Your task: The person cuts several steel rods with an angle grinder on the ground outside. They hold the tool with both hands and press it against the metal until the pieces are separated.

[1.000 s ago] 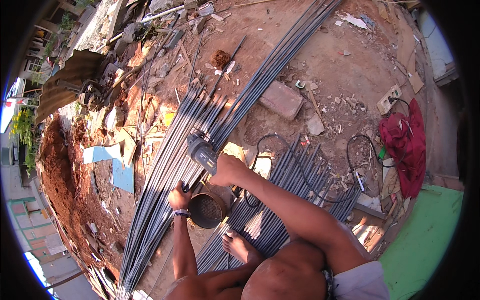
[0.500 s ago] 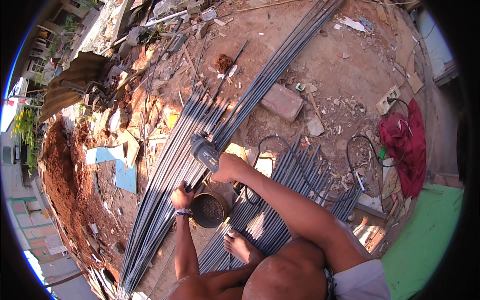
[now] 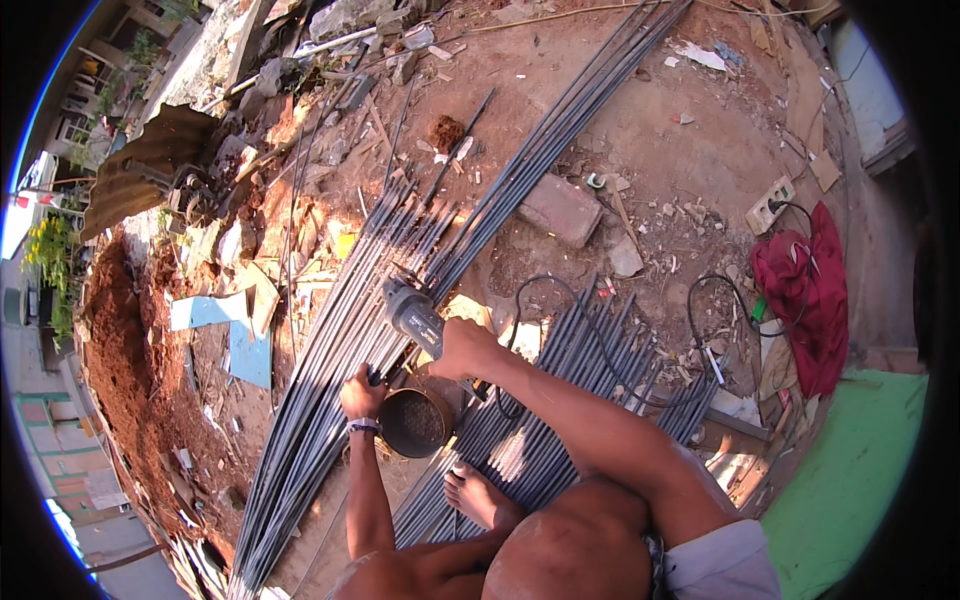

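My right hand [image 3: 465, 350] is closed around the body of an angle grinder [image 3: 413, 315]. The grinder's head and disc edge sit over a long bundle of steel rods [image 3: 320, 390] that runs diagonally across the ground. Lower down, my left hand [image 3: 362, 393] is closed on a rod at the bundle's right edge, its dark end showing by the thumb. Right beside that hand stands a round metal tin [image 3: 415, 422]. Shorter cut rods [image 3: 590, 365] lie side by side to the right, my bare foot [image 3: 482, 497] resting on them.
The grinder's black cord [image 3: 560, 277] loops over the cut rods toward a power strip [image 3: 770, 205]. A brick block [image 3: 562, 210] and dark red cloth [image 3: 800, 270] lie to the right. Rubble, blue board pieces [image 3: 250, 350] and a rusty corrugated sheet [image 3: 150, 165] are at left.
The grinder and my right hand have shifted slightly toward me and down. My left hand stays closed at the same place on the rods.
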`<action>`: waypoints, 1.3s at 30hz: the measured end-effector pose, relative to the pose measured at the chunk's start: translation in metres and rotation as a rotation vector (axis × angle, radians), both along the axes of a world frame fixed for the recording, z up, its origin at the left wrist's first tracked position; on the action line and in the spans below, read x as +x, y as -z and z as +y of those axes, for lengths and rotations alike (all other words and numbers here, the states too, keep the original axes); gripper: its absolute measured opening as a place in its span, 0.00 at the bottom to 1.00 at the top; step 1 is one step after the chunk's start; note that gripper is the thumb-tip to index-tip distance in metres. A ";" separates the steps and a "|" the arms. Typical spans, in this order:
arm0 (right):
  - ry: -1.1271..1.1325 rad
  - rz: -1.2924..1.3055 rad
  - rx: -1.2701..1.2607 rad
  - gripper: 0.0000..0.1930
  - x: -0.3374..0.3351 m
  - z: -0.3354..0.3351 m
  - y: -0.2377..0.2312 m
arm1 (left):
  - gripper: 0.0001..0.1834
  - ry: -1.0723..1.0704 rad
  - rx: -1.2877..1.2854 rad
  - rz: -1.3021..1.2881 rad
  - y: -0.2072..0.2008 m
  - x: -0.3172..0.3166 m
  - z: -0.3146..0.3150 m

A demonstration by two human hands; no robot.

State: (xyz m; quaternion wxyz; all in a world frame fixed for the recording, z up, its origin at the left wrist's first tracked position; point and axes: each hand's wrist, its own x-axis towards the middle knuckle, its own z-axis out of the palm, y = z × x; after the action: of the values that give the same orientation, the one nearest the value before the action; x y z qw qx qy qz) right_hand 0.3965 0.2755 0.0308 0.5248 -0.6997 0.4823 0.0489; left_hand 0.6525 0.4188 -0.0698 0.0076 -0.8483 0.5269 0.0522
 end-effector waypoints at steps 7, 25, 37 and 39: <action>0.012 -0.009 0.095 0.31 0.002 -0.007 -0.002 | 0.15 -0.019 0.013 -0.007 0.004 0.006 0.003; 0.021 -0.026 0.049 0.26 -0.002 -0.007 -0.001 | 0.14 -0.015 -0.024 0.020 0.001 0.003 0.003; 0.011 -0.011 0.048 0.27 0.000 -0.008 0.002 | 0.15 -0.024 0.025 -0.006 0.001 0.001 0.001; 0.008 -0.022 0.043 0.28 -0.001 -0.009 0.003 | 0.15 -0.020 -0.003 0.004 0.001 0.002 0.002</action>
State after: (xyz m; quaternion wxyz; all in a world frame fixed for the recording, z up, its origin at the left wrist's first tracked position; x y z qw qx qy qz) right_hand 0.3958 0.2663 0.0282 0.5452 -0.6867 0.4783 0.0495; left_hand 0.6547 0.4207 -0.0711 0.0049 -0.8533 0.5187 0.0533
